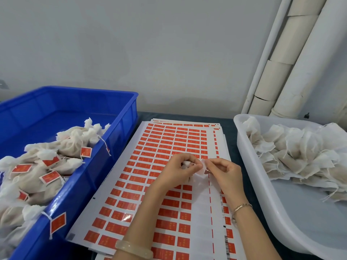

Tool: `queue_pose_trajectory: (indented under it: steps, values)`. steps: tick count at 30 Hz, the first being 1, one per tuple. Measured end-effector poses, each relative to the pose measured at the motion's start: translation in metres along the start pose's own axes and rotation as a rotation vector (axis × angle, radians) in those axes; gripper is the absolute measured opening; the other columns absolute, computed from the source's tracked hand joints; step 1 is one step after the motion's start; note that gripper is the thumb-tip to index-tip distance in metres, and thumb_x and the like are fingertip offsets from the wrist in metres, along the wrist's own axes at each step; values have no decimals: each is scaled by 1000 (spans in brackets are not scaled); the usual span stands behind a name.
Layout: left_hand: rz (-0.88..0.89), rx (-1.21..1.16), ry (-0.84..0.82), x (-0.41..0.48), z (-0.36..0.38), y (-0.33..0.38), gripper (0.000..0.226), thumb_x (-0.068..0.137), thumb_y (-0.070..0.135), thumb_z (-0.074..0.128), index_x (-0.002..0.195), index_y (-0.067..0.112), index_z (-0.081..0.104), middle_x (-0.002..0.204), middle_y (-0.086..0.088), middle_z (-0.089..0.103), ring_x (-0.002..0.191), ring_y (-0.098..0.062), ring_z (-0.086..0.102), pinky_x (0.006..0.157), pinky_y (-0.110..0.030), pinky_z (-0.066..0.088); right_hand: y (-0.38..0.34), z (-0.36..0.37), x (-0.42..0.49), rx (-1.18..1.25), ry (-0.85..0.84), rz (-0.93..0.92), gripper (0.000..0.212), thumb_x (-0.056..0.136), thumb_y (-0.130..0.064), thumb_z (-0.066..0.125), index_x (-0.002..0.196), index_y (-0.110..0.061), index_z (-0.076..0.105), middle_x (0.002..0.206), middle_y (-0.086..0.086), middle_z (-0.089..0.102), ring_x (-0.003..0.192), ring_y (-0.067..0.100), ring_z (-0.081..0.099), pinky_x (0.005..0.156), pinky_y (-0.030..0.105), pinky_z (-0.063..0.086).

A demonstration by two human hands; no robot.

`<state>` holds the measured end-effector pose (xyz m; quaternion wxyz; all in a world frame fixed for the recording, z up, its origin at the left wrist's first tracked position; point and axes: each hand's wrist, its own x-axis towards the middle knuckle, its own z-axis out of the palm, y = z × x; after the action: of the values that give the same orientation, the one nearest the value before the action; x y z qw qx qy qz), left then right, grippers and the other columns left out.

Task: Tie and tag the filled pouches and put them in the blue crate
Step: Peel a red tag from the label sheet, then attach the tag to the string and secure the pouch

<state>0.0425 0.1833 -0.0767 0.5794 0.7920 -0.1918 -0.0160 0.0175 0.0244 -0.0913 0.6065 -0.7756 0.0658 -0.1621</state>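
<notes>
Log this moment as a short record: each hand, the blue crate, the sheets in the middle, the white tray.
Left hand: grips a small white pouch
Right hand: fingers pinch the same pouch's edge
Blue crate: at left, holds tied pouches with red tags
Label sheets: red labels, stacked in the middle, under both hands
White tray: at right, holds untagged pouches

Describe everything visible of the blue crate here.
The blue crate is glossy ribbed plastic with a rolled rim, upright at the left, beside the label sheets. Tied white pouches with red tags fill its near part; one hangs outside over its right rim. The left hand and right hand don't touch it.
</notes>
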Motion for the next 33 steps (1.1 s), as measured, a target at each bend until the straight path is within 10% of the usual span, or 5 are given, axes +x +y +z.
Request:
queue_pose_trajectory:
  steps: [33]
  values:
    - [-158,35,117,4,-1,0,15,90,31,65,76,35,63,83,25,58,77,1,60,51,-4,42,-8,-6,1,300,-79,206,25,83,-47,67,100,-29,68,89,-9,74,77,13,72,65,26,55]
